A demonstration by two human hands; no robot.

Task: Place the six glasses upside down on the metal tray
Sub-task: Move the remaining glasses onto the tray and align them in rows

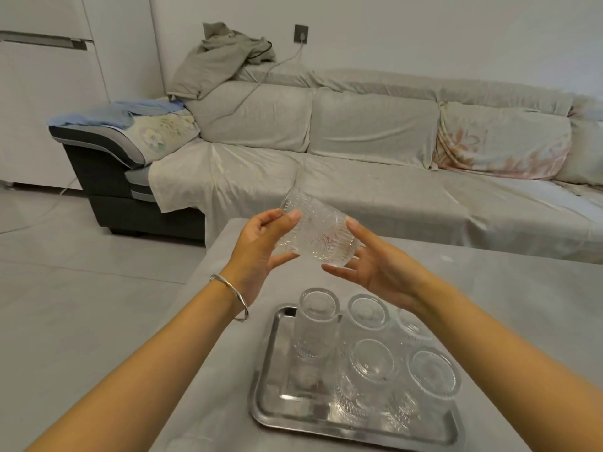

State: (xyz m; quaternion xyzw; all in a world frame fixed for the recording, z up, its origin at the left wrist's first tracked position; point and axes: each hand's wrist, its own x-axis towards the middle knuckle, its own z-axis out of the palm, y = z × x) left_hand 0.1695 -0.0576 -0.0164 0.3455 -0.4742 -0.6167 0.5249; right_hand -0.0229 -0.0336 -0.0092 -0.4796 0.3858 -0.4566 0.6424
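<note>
A clear ribbed glass (315, 230) is tilted on its side in the air above the table's far part. My left hand (261, 252) grips its left end between thumb and fingers. My right hand (368, 265) cups its right end, fingers spread against it. Below them a rectangular metal tray (270, 399) lies on the table. Several glasses stand upside down on it: one at the back left (315, 324), others (370, 360) in the middle and on the right (432, 375). The tray's front left part is bare metal.
The grey table (522, 305) extends right and back from the tray. A long sofa (359, 151) covered in grey cloth stands behind it. Tiled floor (81, 272) lies to the left.
</note>
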